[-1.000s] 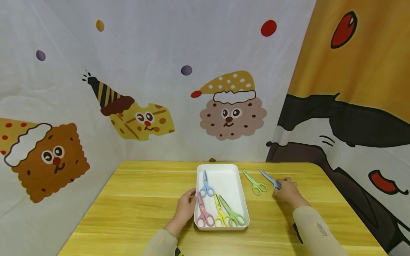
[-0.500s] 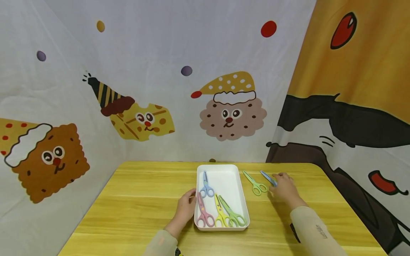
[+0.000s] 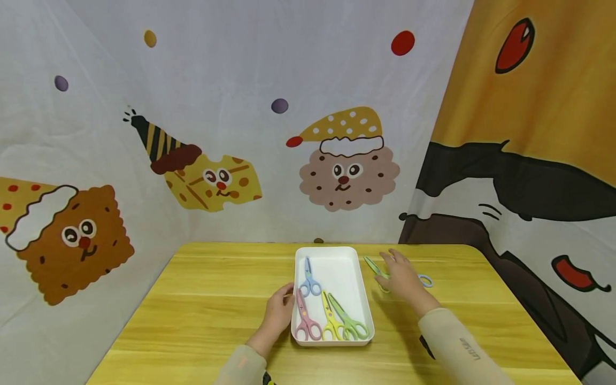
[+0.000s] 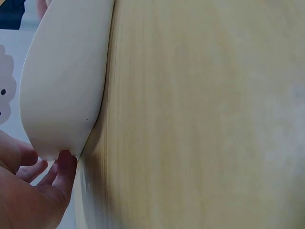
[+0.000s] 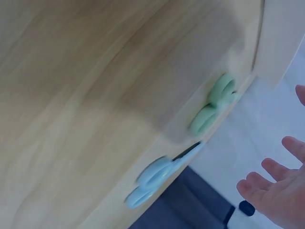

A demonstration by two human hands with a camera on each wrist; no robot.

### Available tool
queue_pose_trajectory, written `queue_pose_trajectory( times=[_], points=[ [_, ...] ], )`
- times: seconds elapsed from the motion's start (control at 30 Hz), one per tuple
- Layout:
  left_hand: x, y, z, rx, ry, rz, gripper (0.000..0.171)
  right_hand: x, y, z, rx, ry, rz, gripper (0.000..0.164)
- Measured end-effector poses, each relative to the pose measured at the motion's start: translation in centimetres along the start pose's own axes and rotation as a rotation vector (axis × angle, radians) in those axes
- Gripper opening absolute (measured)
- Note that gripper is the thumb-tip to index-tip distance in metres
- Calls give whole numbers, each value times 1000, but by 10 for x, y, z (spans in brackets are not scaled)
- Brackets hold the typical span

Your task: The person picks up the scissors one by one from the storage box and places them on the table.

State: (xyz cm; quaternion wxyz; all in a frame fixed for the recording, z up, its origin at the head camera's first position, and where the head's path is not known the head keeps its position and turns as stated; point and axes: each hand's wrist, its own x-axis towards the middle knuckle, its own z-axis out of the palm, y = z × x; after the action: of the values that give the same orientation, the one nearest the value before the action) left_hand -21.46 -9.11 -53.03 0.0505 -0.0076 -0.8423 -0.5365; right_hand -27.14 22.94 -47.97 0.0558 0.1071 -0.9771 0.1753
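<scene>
My left hand (image 3: 278,310) holds the left wall of a white tray (image 3: 363,289); in the left wrist view its fingertips press the outside of that wall. Inside the tray lie blue scissors (image 3: 308,271), pink scissors (image 3: 303,315), yellow scissors (image 3: 331,318) and green scissors (image 3: 347,319). My right hand (image 3: 406,280) hovers, fingers spread and holding nothing, over green scissors (image 3: 372,264) on the table right of the tray. It partly hides them, and also most of the blue scissors (image 3: 426,280) beside them. The right wrist view shows both pairs' handles, blue (image 5: 152,179) and green (image 5: 214,105).
The wood-grain table (image 3: 216,299) stretches to both sides of the tray. Behind it hangs a pale cloth (image 3: 231,80) printed with cartoon biscuits. An orange and black printed cloth (image 3: 539,107) hangs at the right.
My right hand has moved left from the loose blue scissors to above the green ones, leaving the blue pair on the table. My left hand and the tray stay put.
</scene>
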Motion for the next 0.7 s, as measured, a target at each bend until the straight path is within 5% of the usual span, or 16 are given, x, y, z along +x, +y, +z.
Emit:
queue_pose_trajectory(
  times=[0.43, 0.7],
  points=[
    [0, -1, -1, 8, 0, -1, 37, -2, -36, 11, -33, 10, -133, 72],
    [0, -1, 0, 10, 4, 6, 36, 1, -66, 12, -43, -59, -136, 78]
  ],
)
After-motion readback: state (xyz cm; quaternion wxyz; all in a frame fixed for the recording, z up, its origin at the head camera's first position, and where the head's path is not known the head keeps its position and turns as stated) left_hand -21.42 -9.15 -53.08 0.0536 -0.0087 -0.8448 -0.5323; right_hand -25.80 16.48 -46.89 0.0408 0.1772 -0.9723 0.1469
